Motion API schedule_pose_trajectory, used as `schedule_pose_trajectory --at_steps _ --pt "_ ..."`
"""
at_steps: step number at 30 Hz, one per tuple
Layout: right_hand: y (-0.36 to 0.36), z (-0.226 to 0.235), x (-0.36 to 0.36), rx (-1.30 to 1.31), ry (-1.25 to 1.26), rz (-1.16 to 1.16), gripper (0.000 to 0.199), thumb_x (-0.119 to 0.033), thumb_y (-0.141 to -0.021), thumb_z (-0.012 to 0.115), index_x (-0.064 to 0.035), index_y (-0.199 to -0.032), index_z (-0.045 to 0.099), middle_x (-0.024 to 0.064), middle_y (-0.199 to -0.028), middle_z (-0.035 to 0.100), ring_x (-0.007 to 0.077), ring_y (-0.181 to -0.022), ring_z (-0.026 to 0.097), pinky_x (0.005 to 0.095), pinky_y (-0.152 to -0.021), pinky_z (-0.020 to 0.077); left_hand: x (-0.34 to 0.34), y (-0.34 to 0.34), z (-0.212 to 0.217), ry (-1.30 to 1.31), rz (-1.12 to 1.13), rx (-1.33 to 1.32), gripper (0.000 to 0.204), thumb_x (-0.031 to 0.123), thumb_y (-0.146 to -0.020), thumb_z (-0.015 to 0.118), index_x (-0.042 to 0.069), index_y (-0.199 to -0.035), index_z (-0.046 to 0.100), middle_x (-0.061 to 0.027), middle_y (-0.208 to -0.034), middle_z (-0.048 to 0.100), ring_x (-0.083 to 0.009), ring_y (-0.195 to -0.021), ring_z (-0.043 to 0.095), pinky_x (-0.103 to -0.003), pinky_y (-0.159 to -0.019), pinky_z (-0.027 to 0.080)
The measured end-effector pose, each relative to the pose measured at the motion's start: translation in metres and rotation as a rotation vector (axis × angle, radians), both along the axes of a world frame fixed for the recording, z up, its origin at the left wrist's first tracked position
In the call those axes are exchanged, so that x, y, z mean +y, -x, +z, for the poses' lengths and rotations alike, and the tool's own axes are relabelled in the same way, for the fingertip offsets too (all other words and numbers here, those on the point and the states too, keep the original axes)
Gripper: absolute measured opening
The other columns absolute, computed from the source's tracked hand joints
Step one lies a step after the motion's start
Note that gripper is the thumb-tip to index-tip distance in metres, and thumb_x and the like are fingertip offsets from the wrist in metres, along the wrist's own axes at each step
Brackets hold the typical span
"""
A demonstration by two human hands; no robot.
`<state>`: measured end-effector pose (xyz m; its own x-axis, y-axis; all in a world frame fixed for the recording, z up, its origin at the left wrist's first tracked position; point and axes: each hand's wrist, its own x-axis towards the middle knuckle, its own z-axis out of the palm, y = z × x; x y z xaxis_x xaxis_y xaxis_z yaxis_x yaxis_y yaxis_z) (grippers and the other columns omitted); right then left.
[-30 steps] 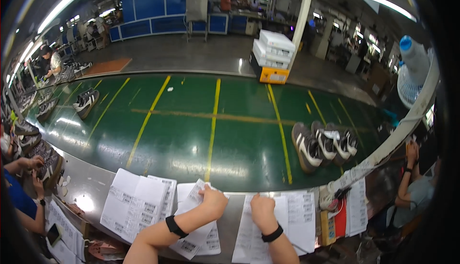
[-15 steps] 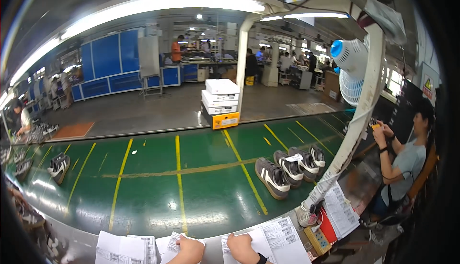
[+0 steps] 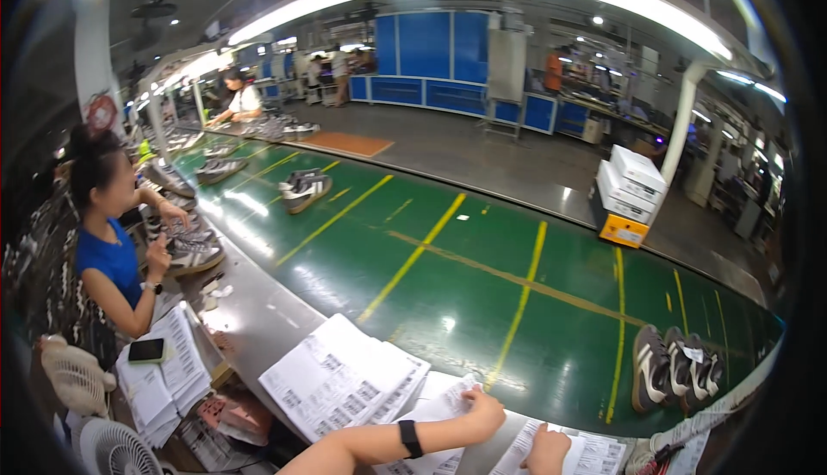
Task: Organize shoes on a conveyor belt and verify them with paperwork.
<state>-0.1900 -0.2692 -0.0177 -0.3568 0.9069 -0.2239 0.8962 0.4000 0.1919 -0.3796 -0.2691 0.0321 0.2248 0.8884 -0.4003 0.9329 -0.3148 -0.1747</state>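
My left hand, with a black band around its forearm, pinches the upper edge of a white barcode label sheet on the near ledge. To its right, my right hand is closed on the edge of more label sheets; its fingertips are partly hidden. Left of my left hand lies a thick, spread stack of printed label sheets. Several dark sneakers with white stripes stand on the green conveyor belt at the right, a white slip lying on them.
A co-worker in a blue top sits at the left by several sneakers. Nearby are a phone on papers and white fans. Another pair of sneakers stands on the belt. Stacked shoe boxes stand beyond it.
My view has swung left, bringing the co-worker in blue and the large stack of sheets into sight. My left hand now lifts a sheet's edge; my right stays on its papers.
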Motion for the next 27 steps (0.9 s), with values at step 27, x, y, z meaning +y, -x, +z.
schedule_pose_trajectory --at_steps 27 --pt "-0.026 0.052 -0.030 0.382 -0.084 0.141 0.086 -0.026 -0.052 0.089 0.0043 -0.126 0.057 0.0212 -0.078 0.066 0.0392 -0.077 0.064 0.0471 -0.070 0.0509 0.019 -0.026 -0.002 0.106 0.027 0.326 0.038 0.013 -0.076 0.072 -0.005 -0.110 0.071 -0.0258 -0.109 0.069 -0.0465 -0.097 0.066 -0.062 -0.069 0.056"
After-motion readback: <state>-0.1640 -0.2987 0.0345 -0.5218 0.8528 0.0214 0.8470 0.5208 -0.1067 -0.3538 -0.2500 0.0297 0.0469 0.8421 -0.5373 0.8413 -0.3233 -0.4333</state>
